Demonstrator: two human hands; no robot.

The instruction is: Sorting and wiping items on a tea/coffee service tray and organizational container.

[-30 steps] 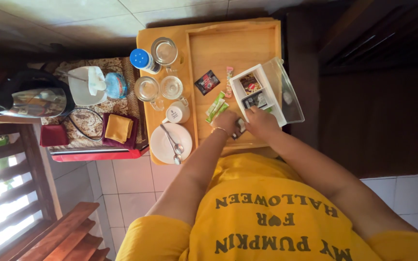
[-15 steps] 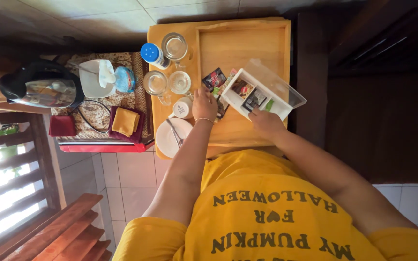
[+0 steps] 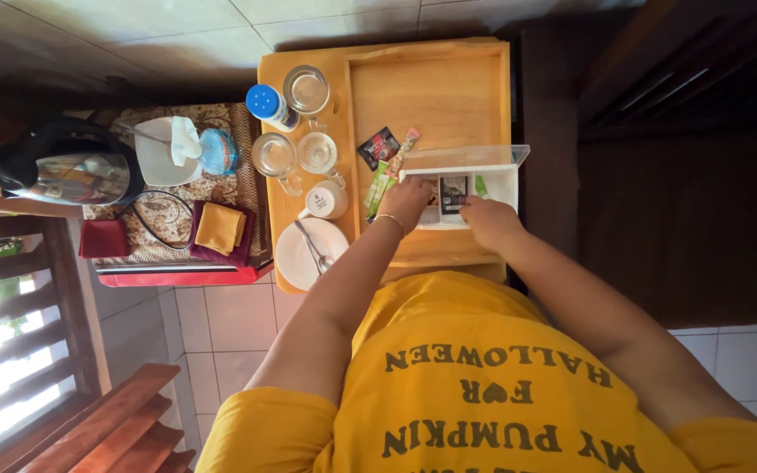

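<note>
We have squared the white box (image 3: 459, 189) between our hands: left hand (image 3: 405, 201) and right hand (image 3: 489, 221) now grip its near edge.

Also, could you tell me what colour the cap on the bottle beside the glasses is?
Blue; the bottle cap shows best in the head view, next to the glasses.

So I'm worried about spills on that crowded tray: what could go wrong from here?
The left hand works at the white compartment box, close to the white mug and glass cups; an elbow swing might knock them. The loose sachets beside the box could be swept off.
</note>
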